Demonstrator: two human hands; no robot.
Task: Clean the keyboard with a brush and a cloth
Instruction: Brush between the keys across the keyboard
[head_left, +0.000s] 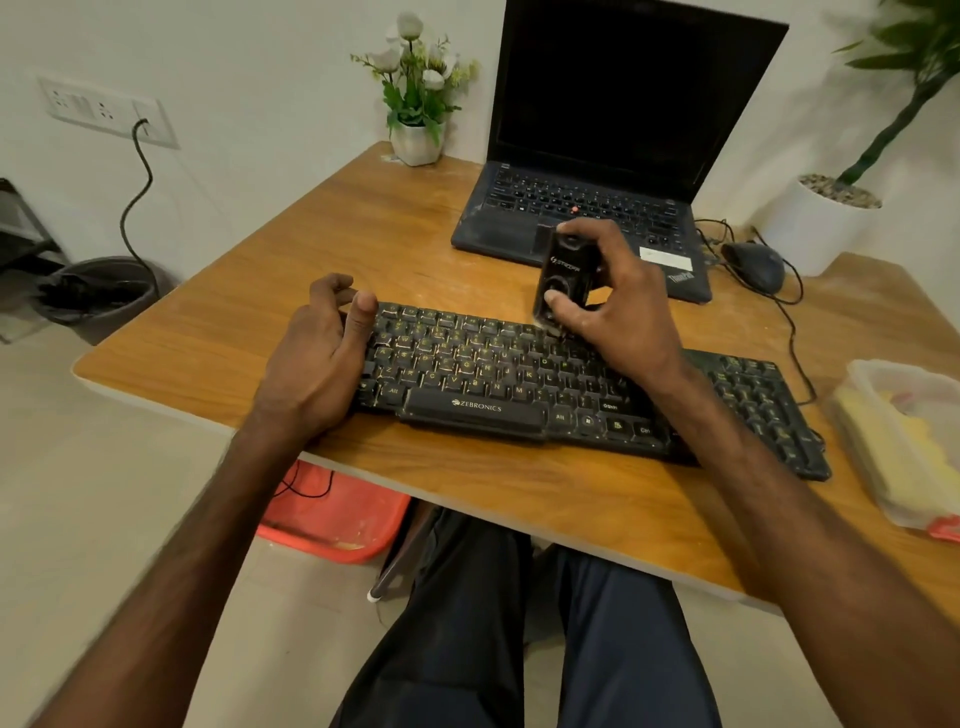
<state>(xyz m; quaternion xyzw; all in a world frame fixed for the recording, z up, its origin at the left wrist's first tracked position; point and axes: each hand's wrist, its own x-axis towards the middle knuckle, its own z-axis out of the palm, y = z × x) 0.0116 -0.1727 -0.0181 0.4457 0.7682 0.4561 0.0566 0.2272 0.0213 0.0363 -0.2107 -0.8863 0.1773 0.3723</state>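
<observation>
Your right hand grips the black brush upright on the keyboard. Your left hand, loosely curled, holds nothing beside its left end.

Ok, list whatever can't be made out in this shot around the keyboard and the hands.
- Head view: the brush tip is hidden behind the right hand; whether it touches the keyboard is unclear.
- Head view: the left hand covers the keyboard's left end; whether it grips it is unclear.
- Head view: the plastic container is cut off by the right edge, and its yellow contents are blurred.
</observation>
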